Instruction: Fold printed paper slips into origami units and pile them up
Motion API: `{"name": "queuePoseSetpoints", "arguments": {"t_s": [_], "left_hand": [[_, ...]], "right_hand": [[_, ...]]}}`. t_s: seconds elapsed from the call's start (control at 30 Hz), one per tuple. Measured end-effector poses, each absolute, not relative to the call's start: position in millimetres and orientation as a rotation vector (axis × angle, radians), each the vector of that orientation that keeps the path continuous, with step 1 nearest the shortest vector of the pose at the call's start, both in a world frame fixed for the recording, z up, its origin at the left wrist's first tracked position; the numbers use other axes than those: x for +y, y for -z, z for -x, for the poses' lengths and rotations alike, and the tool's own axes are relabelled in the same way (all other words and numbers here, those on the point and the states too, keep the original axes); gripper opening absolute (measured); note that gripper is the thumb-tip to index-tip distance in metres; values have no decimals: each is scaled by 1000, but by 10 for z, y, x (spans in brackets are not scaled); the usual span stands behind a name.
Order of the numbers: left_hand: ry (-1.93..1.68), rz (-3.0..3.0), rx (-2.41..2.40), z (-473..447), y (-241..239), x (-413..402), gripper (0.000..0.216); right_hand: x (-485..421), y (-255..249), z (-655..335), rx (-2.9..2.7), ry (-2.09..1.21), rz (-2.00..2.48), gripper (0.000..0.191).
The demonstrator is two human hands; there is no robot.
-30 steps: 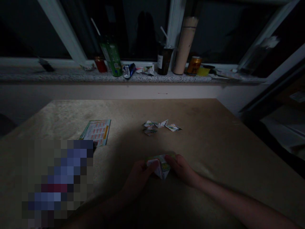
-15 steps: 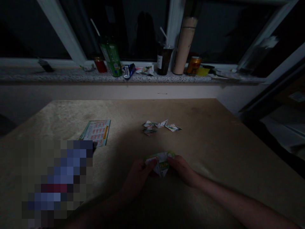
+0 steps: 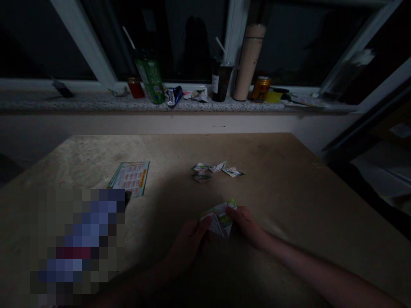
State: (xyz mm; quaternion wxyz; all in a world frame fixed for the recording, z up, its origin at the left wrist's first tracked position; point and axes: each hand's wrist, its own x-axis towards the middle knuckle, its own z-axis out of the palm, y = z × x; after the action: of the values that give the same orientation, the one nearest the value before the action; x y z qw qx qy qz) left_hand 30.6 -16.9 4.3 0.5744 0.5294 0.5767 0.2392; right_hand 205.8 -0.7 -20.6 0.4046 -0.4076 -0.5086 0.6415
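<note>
A partly folded sheet of printed paper (image 3: pixel 221 219), white and green, is held just above the table's near middle. My left hand (image 3: pixel 190 239) pinches its left side, thumb on top. At its upper right, my right hand (image 3: pixel 246 223) grips the edge, also with the thumb on top. The fingers under the paper are hidden. Beyond my hands lie several small folded paper pieces (image 3: pixel 219 167) with pointed ends, set close together on the table.
Flat on the wooden table (image 3: pixel 289 188) at left lies a stack of printed leaflets (image 3: pixel 131 177). A blurred-out blue shape (image 3: pixel 90 231) covers the near left. On the windowsill (image 3: pixel 192 105) stand a green bottle (image 3: pixel 153 81), a dark cup (image 3: pixel 221 81), a pink flask (image 3: pixel 250 62) and an orange can (image 3: pixel 260 89).
The paper in my hands has tilted, its right corner rising and its lower point shifting right. My left hand has turned slightly with it. The folded pieces and leaflets stay put.
</note>
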Motion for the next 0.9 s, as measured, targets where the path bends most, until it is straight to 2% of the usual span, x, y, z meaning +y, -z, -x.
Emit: {"name": "queuePoseSetpoints", "arguments": {"t_s": [0.17,0.47,0.73,0.9], "left_hand": [[-532,-1245,1328,-313,-63,-180,56],[-686,-1262,1334,-275,42,-197,51],[-659,-1324,1346,-281,7,-166,47],[-754,-1155,1093,-244,123,-174,52]], "right_hand": [[-76,174,-1991,-1233,-1753,880,35],[-115,120,-1936,-1144,-1718,952,32],[-102,145,-1960,-1128,-1780,946,31],[-86,147,-1968,-1092,-1834,987,27]]}}
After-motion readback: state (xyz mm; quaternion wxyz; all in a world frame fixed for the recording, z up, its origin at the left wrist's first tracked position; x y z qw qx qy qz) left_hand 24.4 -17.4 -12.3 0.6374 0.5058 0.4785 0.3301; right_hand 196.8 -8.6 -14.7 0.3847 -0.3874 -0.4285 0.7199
